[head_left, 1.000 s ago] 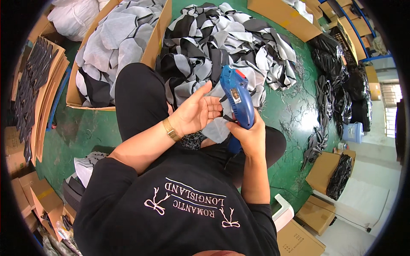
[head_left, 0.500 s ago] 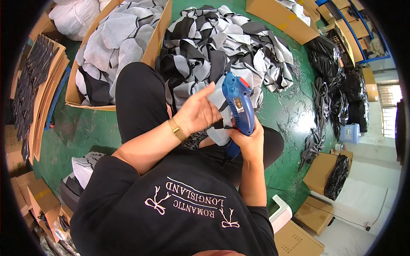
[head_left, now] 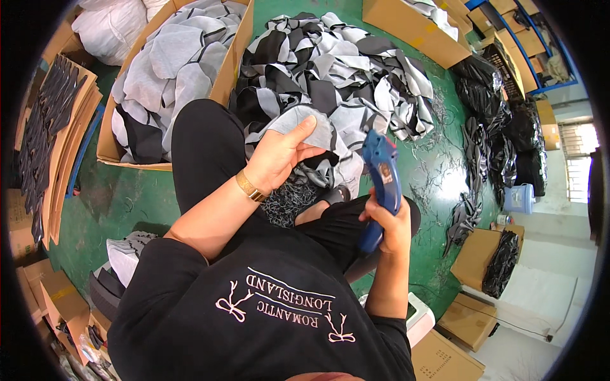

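My left hand (head_left: 277, 157), a gold watch on its wrist, pinches a light grey fabric piece (head_left: 323, 130) between thumb and fingers. The piece has a rounded upper edge and hangs over the near side of the fabric heap. To the right, my right hand (head_left: 393, 222) is wrapped round the handle of blue cordless electric scissors (head_left: 386, 173). Their metal tip points away from me, just right of the fabric and apart from the piece in my left hand. A heap of grey and black fabric pieces (head_left: 343, 63) lies on the floor ahead.
A cardboard box (head_left: 232, 66) full of grey pieces stands at the far left. Thin trimmings (head_left: 286, 203) lie between my crossed legs. Black plastic bags (head_left: 480, 86) line the right side. Stacked cardboard with black strips (head_left: 51, 114) stands at the left; a blue bucket (head_left: 520, 198) is at the right.
My left hand has moved left and slightly up, from loosely spread fingers to a pinch on the grey piece. My right hand has drawn the scissors right and down, away from the left hand.
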{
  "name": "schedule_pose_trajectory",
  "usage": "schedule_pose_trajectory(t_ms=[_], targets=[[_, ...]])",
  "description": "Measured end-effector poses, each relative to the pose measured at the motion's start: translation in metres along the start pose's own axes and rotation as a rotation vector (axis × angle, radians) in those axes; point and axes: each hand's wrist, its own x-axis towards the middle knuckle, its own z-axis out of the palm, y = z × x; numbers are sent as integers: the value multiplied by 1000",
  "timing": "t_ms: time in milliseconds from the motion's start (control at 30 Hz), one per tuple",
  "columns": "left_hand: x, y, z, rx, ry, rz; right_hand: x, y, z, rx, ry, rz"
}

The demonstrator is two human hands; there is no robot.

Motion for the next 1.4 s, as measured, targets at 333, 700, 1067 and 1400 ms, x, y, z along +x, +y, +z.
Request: schedule_pose_trajectory(t_ms=[333, 700, 1067, 1400], targets=[[1, -4, 5, 112, -1, 109, -15, 17, 4, -31, -100, 183], [-2, 0, 4, 281, -70, 161, -12, 11, 2, -8, -110, 177], [-4, 18, 12, 665, -220, 284, -16, -2, -6, -72, -134, 204], [-3, 18, 10, 940, -269, 438, -16, -8, -11, -96, -167, 256]])
